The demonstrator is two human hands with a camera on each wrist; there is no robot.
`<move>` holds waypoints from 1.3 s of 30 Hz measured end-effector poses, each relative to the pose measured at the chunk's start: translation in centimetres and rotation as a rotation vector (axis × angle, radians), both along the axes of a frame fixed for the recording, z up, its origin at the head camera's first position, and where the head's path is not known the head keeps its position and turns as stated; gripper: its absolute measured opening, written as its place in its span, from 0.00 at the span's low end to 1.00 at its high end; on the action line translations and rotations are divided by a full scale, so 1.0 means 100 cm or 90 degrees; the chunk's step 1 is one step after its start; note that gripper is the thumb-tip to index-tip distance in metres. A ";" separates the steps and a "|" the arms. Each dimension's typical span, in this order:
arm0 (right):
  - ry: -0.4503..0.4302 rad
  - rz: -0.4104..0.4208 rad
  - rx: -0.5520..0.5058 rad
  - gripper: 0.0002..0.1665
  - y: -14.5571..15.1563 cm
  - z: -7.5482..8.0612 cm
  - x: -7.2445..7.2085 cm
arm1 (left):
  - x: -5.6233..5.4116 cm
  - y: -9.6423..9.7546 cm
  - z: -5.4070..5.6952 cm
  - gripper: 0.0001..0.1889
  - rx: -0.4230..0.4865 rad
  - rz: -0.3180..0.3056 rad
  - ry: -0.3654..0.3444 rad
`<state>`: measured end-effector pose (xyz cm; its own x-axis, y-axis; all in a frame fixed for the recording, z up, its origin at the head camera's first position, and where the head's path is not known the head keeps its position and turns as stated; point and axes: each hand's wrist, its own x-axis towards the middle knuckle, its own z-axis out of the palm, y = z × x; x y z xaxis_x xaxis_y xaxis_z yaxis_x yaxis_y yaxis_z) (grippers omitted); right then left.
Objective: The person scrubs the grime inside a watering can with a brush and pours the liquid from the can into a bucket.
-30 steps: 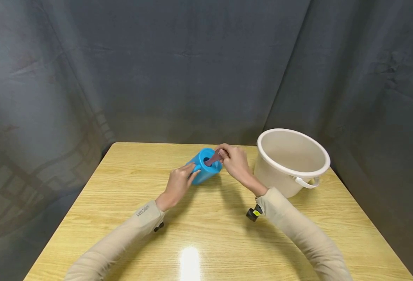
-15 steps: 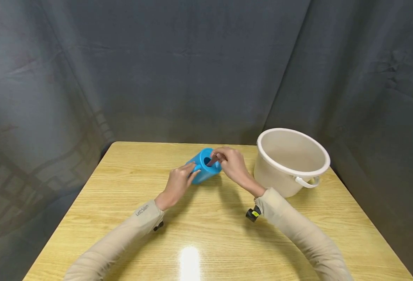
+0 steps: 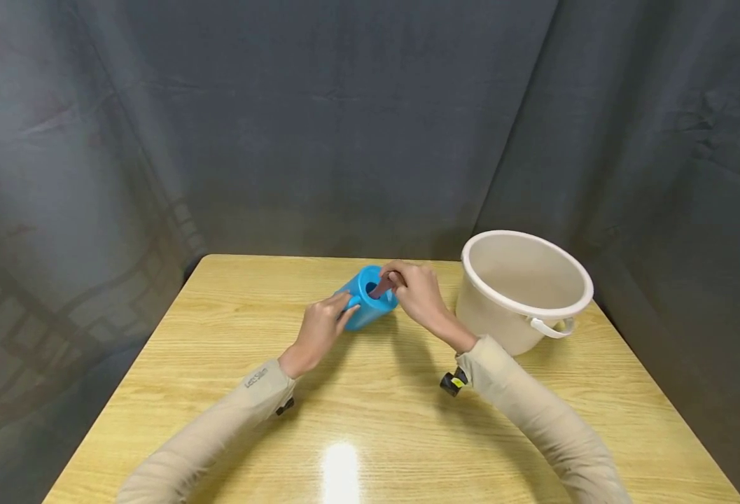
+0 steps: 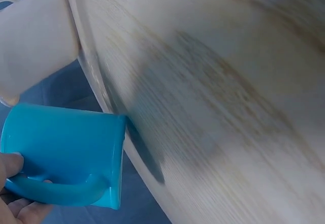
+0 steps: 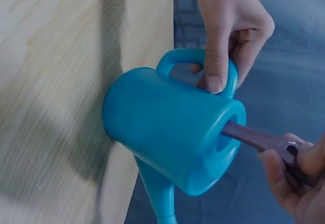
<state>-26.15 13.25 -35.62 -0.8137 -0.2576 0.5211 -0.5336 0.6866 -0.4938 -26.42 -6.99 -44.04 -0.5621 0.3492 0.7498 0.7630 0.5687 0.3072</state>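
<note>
A blue watering can is near the back middle of the table, its open top facing up. My left hand grips the can's loop handle, thumb on top, as the right wrist view shows. In my right hand is a purple-brown handle with a hole near its end, pinched between thumb and fingers. Its far end goes down through the can's round opening, so whatever is on that end is hidden. The can's spout shows in the right wrist view. Whether the base rests fully on the table is hard to tell.
A large cream bucket with a white carrying handle stands on the table just right of my right hand. The wooden table ends at the back near a dark grey curtain, which also hangs along both sides.
My right hand has shifted slightly left and down over the can's opening, and the held handle's angle has changed a little. The left hand, can and bucket stay in place.
</note>
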 end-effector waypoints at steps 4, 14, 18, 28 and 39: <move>0.006 0.027 0.014 0.16 -0.001 -0.005 0.000 | 0.001 0.001 0.000 0.05 -0.005 0.000 0.004; -0.015 0.034 0.011 0.13 0.003 0.001 0.003 | 0.001 0.002 0.001 0.06 -0.001 -0.003 -0.008; -0.005 0.008 -0.023 0.11 0.004 0.008 0.004 | 0.001 0.002 0.001 0.07 -0.006 -0.001 -0.012; -0.012 0.013 0.025 0.12 -0.003 0.001 0.003 | 0.001 0.002 0.000 0.07 -0.013 0.005 -0.015; 0.000 0.050 0.073 0.18 -0.001 -0.005 0.004 | 0.002 0.003 0.002 0.04 -0.016 -0.005 0.004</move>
